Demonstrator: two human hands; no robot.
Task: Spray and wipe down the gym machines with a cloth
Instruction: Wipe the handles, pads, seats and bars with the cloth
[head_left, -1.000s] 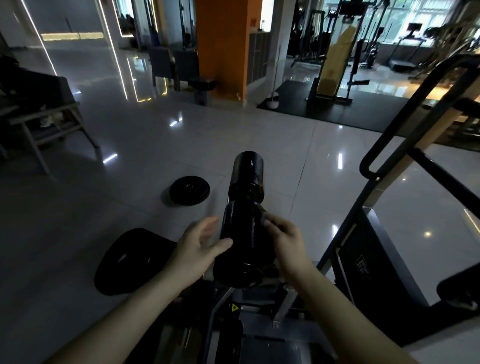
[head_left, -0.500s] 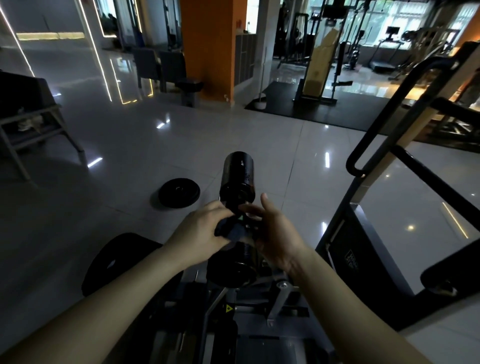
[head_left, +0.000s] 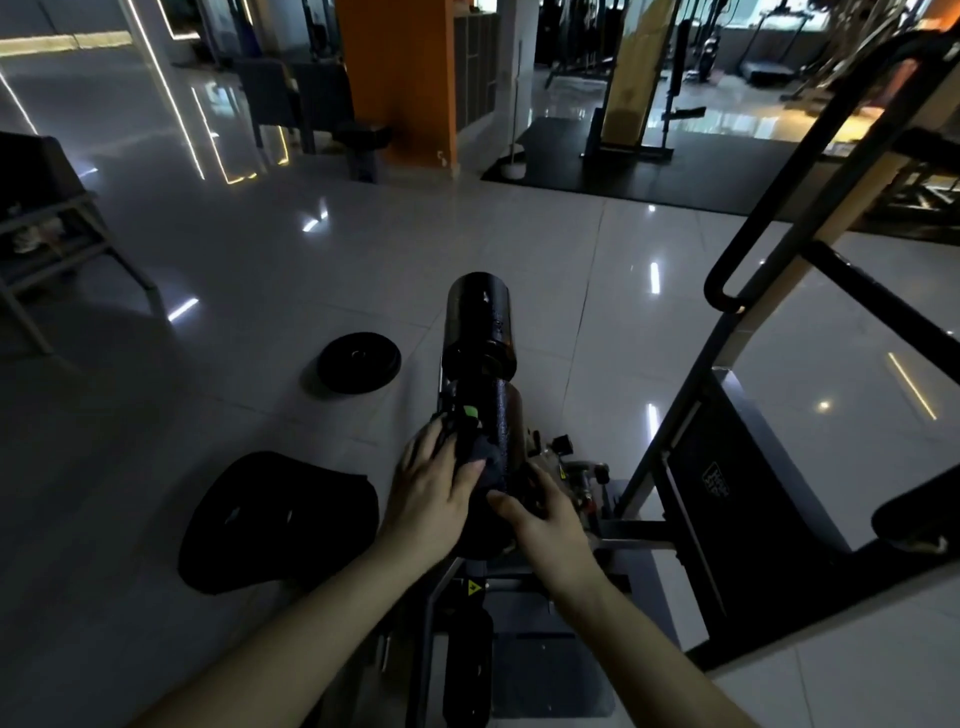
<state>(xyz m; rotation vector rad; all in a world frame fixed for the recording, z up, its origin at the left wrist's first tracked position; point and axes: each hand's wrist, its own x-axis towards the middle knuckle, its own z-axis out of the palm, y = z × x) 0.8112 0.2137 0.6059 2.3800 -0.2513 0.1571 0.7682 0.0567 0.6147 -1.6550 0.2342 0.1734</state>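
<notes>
Head view, a dim gym hall: your two bare hands meet on a black gym machine (head_left: 540, 670) in the lower centre of the frame. Your left hand (head_left: 434, 501) lies along the left side of the lower roller pad (head_left: 501, 415), its fingers (head_left: 423, 447) nearly straight and close together, pressing a dark cloth (head_left: 488, 465) against the pad. The cloth is bunched on the pad's near face, between your left thumb and your right hand (head_left: 550, 522). Your right hand grips the same pad from the right, thumb on the near face and fingers curled round the far side, mostly hidden. A small green part (head_left: 471, 412) shows just above your left fingertips; what it belongs to cannot be told in this light.

A second black pad, the upper roller pad (head_left: 480, 312), stands just beyond the first at frame centre. On the glossy tiled floor (head_left: 260, 270) a small weight plate (head_left: 358, 364) lies left of the pads, and a larger dark plate (head_left: 275, 519) lies in the lower left, close to your left forearm. At right, a looped black handle (head_left: 769, 208) rises on the slanted frame above a black side panel (head_left: 753, 493). An orange pillar (head_left: 397, 78) stands at upper centre.
</notes>
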